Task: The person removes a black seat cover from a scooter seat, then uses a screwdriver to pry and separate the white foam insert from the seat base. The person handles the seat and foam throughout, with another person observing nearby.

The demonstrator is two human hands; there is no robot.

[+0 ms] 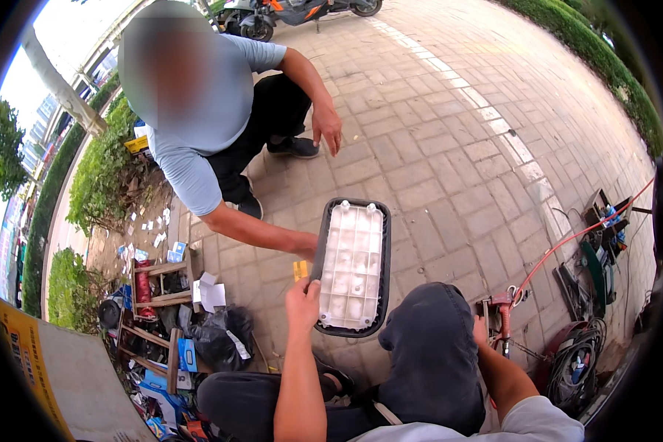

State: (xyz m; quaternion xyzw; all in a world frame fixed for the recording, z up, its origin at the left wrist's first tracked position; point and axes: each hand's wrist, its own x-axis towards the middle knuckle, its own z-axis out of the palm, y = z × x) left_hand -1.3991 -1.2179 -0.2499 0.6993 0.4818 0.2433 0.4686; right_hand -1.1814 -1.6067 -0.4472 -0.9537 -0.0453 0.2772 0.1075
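Note:
A seat pad, like one from a scooter, is turned underside up in front of me. Its base is white ribbed plastic with a black cover wrapped around the rim. My left hand grips its near left edge. Another person's hand is at the same edge, farther up, its fingers hidden. Down by my right knee is my right hand, its fingers mostly hidden. Close beside it stands a red air tool fed by a red hose; whether I hold it is unclear.
The person in a light blue shirt crouches across from me. To my left lie a wooden crate, a black plastic bag and scattered packaging. Coiled cables and a box of tools are at the right. Parked scooters stand behind.

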